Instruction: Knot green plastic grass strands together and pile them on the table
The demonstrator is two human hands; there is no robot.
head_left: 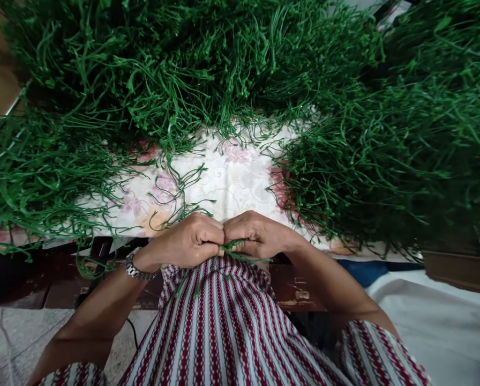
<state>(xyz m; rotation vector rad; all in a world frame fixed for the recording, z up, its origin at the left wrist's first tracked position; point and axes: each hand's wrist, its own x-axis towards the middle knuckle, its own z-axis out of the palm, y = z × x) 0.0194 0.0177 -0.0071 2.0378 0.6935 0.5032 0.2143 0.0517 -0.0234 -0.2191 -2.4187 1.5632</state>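
Thin, stringy green sprig (237, 254) between fingers (240, 230)

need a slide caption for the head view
Left hand and right hand pinch green strands before heaped greenery on a floral cloth.

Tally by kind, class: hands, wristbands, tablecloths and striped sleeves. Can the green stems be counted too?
Hands: 2 (left hand, right hand)
Metal wristband: 1
Floral tablecloth: 1
Striped sleeves: 2
Green stems: too tangled to count
Total, stems left out: 6
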